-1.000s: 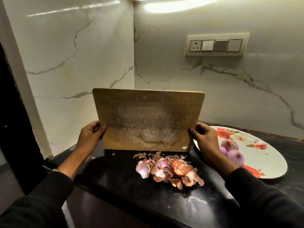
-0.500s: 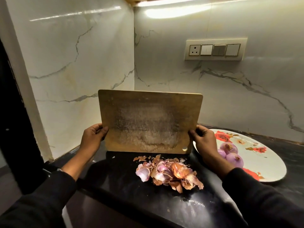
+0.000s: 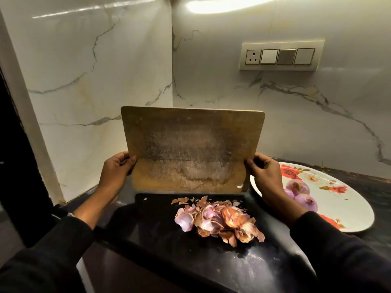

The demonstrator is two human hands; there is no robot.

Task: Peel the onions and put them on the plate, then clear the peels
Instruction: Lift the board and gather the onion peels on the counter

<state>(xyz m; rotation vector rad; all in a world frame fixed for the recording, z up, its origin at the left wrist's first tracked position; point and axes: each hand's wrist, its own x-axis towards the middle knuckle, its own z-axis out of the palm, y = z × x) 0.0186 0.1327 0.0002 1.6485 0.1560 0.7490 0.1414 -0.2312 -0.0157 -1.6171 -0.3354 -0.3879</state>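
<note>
A worn wooden cutting board (image 3: 190, 149) stands nearly upright above the dark counter. My left hand (image 3: 115, 172) grips its left edge and my right hand (image 3: 264, 176) grips its right edge. A heap of brown and purple onion peels (image 3: 218, 218) lies on the counter just in front of the board's lower edge. Peeled purple onions (image 3: 300, 193) sit on a white plate (image 3: 349, 199) with red flowers, right of my right hand and partly hidden by my wrist.
The black counter (image 3: 158, 229) ends at a front edge close to me, with light smears near it. Marble walls meet in a corner behind the board. A switch and socket panel (image 3: 281, 57) is on the right wall.
The board has tipped up a little steeper and shifted slightly right, both hands keeping their grip. The peel heap and plate stay where they were.
</note>
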